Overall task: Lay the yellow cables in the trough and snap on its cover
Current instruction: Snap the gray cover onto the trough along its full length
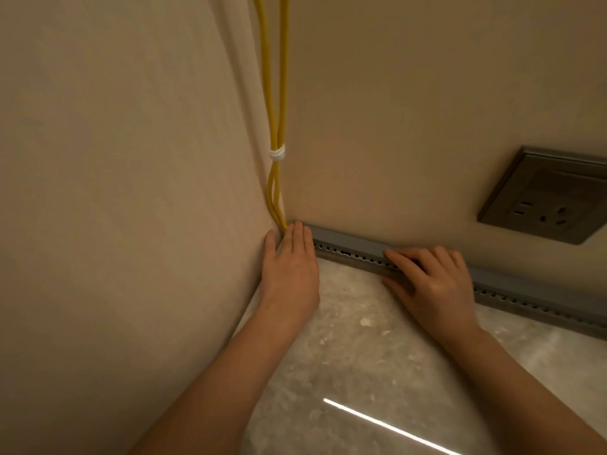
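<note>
Yellow cables (275,103) hang down the wall corner, bound by a white tie (277,153), and vanish behind my left hand at the trough's left end. The grey slotted trough (348,249) runs along the foot of the back wall, with a smooth grey cover (351,239) lying on top. My left hand (290,261) lies flat, fingers together, on the trough's corner end. My right hand (433,277) rests on the trough further right, fingers curled over the cover's top and thumb against the slotted front. No cable shows inside the trough.
A dark grey wall socket (545,195) sits on the back wall above the trough at right. The pale marbled floor (345,356) spreads below, with a bright light streak (387,425). A beige side wall (131,192) closes the left.
</note>
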The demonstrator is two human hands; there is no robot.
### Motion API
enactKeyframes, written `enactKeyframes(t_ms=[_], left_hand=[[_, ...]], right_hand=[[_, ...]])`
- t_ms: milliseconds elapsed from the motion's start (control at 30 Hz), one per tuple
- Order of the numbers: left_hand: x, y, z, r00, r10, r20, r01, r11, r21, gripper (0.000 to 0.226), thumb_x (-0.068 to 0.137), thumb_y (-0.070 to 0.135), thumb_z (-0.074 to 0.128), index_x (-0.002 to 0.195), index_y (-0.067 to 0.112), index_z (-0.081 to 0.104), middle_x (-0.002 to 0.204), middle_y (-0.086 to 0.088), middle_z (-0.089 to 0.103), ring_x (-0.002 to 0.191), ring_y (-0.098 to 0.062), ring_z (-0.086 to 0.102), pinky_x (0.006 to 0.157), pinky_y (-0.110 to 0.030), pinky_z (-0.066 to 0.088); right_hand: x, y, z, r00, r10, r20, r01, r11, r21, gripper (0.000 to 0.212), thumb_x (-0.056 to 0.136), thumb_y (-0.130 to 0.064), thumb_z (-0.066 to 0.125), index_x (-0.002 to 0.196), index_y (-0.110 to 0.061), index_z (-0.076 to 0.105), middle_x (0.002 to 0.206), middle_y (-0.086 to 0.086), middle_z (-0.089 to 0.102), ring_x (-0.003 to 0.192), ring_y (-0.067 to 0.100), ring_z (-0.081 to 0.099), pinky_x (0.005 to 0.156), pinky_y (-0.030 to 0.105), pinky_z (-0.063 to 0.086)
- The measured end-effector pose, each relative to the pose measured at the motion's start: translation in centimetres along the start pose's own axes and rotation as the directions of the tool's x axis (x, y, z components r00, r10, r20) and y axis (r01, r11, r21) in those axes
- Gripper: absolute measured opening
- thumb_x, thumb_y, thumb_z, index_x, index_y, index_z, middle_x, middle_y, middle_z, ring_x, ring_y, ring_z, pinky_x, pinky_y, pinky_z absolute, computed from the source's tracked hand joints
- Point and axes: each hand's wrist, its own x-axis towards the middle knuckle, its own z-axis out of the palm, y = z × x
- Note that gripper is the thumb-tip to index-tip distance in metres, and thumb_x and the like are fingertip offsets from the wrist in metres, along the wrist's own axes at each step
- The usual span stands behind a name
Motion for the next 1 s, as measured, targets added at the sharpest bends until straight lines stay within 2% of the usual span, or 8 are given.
enactKeyframes(t_ms=[133, 300, 500, 667, 767, 833, 900, 1000], left_hand=[[0.0, -0.3, -0.2, 1.0, 0.018, 0.014, -0.018, 0.999, 0.047, 0.074, 0.092, 0.027, 0.037, 0.144, -0.003, -0.006, 0.156, -0.018, 0.0, 0.144, -0.026, 0.006, 0.114, -0.049, 0.003], [0.3, -0.4, 0.0, 0.999, 0.028, -0.018, -0.027, 0.999, 0.028, 0.07, 0.094, 0.028, 0.032, 0.144, -0.003, -0.005, 0.156, -0.018, 0.001, 0.144, -0.026, 0.004, 0.115, -0.049, -0.002], [-0.1, 0.7, 0.0, 0.996, 0.024, -0.089, -0.044, 0.973, -0.226, 0.071, 0.094, 0.036, 0.038, 0.147, 0.004, 0.003, 0.157, -0.014, 0.005, 0.144, -0.025, 0.003, 0.116, -0.047, -0.001], [-1.2, 4.8, 0.1, 1.0, 0.019, -0.003, -0.019, 0.945, -0.326, 0.084, 0.094, 0.038, 0.041, 0.142, -0.002, -0.016, 0.152, -0.024, -0.017, 0.141, -0.035, -0.016, 0.116, -0.043, -0.005], [-1.2, 5.1, 0.0, 0.999, 0.004, 0.033, 0.007, 0.947, -0.321, 0.088, 0.095, 0.047, 0.038, 0.142, -0.002, -0.017, 0.152, -0.025, -0.018, 0.141, -0.035, -0.015, 0.117, -0.042, 0.0], [-1.1, 4.6, -0.1, 0.998, 0.031, 0.053, -0.013, 0.95, -0.312, 0.089, 0.094, 0.051, 0.037, 0.142, -0.001, -0.015, 0.152, -0.024, -0.017, 0.142, -0.035, -0.014, 0.118, -0.042, 0.003], [-1.1, 4.2, -0.4, 0.996, 0.06, 0.072, -0.034, 0.947, -0.319, 0.088, 0.094, 0.051, 0.037, 0.143, -0.001, -0.013, 0.152, -0.024, -0.016, 0.142, -0.034, -0.013, 0.118, -0.041, 0.004], [-1.0, 3.9, -0.7, 0.992, 0.082, 0.092, -0.046, 0.941, -0.334, 0.087, 0.093, 0.052, 0.036, 0.144, -0.001, -0.01, 0.153, -0.025, -0.013, 0.143, -0.035, -0.01, 0.118, -0.04, 0.006]], right_hand=[[1.2, 0.2, 0.8, 0.994, -0.09, -0.063, 0.093, 0.995, 0.036, 0.017, 0.084, -0.023, 0.066, 0.086, -0.007, 0.07, 0.07, 0.009, 0.061, 0.068, 0.024, 0.044, 0.063, 0.034, 0.034], [1.8, 0.3, 1.6, 0.984, -0.139, -0.111, 0.142, 0.99, 0.023, 0.016, 0.084, -0.02, 0.068, 0.078, -0.005, 0.068, 0.064, 0.01, 0.057, 0.059, 0.027, 0.049, 0.059, 0.034, 0.038], [2.0, 0.0, 1.8, 0.991, -0.093, -0.094, 0.094, 0.996, -0.001, 0.018, 0.084, -0.025, 0.067, 0.077, -0.009, 0.065, 0.064, 0.009, 0.054, 0.06, 0.027, 0.049, 0.054, 0.033, 0.039], [1.9, -0.1, 1.2, 0.999, -0.052, -0.005, 0.052, 0.998, 0.043, 0.017, 0.084, -0.027, 0.063, 0.081, -0.01, 0.063, 0.07, 0.007, 0.055, 0.068, 0.024, 0.048, 0.058, 0.03, 0.035], [2.0, -0.2, 0.2, 0.993, 0.025, 0.118, -0.043, 0.989, 0.145, 0.018, 0.079, -0.028, 0.066, 0.089, -0.013, 0.065, 0.077, 0.004, 0.057, 0.077, 0.022, 0.052, 0.062, 0.03, 0.04], [2.2, -0.5, -0.8, 0.979, 0.121, 0.163, -0.167, 0.934, 0.316, 0.014, 0.08, -0.023, 0.067, 0.09, -0.013, 0.066, 0.08, 0.002, 0.06, 0.081, 0.019, 0.054, 0.067, 0.029, 0.044], [1.8, -1.1, -1.8, 0.946, 0.304, 0.109, -0.317, 0.81, 0.493, 0.005, 0.083, -0.017, 0.065, 0.085, -0.013, 0.066, 0.079, -0.001, 0.062, 0.078, 0.014, 0.056, 0.07, 0.024, 0.045], [0.5, -2.1, -3.3, 0.742, 0.664, 0.096, -0.508, 0.462, 0.727, 0.014, 0.089, -0.015, 0.06, 0.076, -0.013, 0.066, 0.068, 0.0, 0.065, 0.064, 0.011, 0.06, 0.062, 0.026, 0.049]])
